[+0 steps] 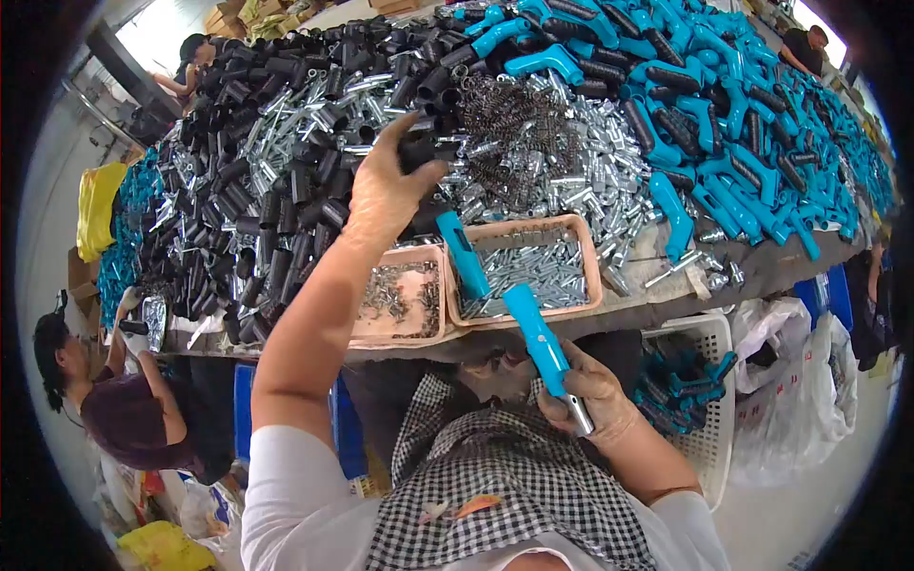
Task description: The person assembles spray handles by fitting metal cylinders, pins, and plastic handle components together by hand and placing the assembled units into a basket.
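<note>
My right hand is wrapped round the lower end of a blue tool handle, held tilted in front of my apron. A shiny metal tube sticks out of its lower end. My left hand reaches across to the pile of parts, thumb and forefinger round a black plastic sleeve; the other fingers are partly hidden. A second blue piece with a slot leans on the edge of a pink tray of small metal pins.
Another pink tray holds small metal bits. Black sleeves, dark springs, metal fittings and blue handles are heaped on the table. A white basket stands below, right. A co-worker works at the left.
</note>
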Tool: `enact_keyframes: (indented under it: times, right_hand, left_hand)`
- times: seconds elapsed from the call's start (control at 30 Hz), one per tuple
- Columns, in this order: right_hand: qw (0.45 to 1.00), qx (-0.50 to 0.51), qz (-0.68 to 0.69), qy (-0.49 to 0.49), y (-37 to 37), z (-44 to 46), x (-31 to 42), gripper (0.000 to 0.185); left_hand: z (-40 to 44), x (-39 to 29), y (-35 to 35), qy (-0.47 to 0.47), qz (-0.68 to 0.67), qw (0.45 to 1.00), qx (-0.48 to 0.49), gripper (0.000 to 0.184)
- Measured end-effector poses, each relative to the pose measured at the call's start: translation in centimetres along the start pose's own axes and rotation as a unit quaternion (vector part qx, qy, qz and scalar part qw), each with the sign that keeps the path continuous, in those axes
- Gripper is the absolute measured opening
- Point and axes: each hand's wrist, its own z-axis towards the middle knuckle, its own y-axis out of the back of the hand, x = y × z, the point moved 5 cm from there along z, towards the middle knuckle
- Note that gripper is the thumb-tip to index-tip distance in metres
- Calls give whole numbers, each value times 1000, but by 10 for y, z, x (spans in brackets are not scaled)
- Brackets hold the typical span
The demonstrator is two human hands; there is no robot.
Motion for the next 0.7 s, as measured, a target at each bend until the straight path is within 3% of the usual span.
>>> enact_keyframes:
  times: [0.07, 0.1, 0.17, 0.2, 0.27, 0.3, 0.4, 0.5, 0.53, 0.63, 0.67, 0.7]
  right_hand:
    - [999, 17, -23, -18, 1, 4, -6, 72]
    - [999, 21, -20, -24, -4, 6, -8, 71]
    - [999, 29, -13, -37, -16, 9, -16, 71]
    - [995, 81, -4, -61, -11, 11, -23, 69]
    - [994, 71, -60, -65, -20, 7, -27, 70]
    - [992, 64, -87, -66, -24, 5, -29, 71]
    - [994, 25, -77, -73, -27, 3, -37, 69]
    - [993, 24, -70, -89, -31, 8, -54, 60]
    - [992, 26, -67, -99, -29, 10, -63, 56]
    - [967, 89, -112, -210, -30, 16, -96, 43]
    - [961, 72, -138, -227, -26, 15, -101, 41]
    - [912, 119, -333, -209, -32, 20, -84, 45]
  left_hand:
    - [-43, 0, 4, 105, -205, 972, 53, 65]
    - [-68, -14, 2, 160, -247, 950, 102, 57]
    - [-118, -22, -17, 208, -352, 897, 172, 50]
    - [-142, -27, -20, 222, -438, 858, 147, 48]
    - [-168, -5, -24, 115, -405, 889, 179, 55]
    - [-173, -25, -19, 193, -554, 795, 156, 59]
    - [-188, -47, -12, 180, -467, 830, 249, 75]
    - [-201, -54, -21, 200, -624, 741, 150, 77]
    - [-204, -61, -27, 209, -664, 715, 64, 79]
    - [-214, -58, -34, 188, -757, 610, 141, 78]
    - [-213, -63, -32, 178, -730, 637, 173, 77]
    - [-212, -63, -31, 212, -711, 647, 177, 76]
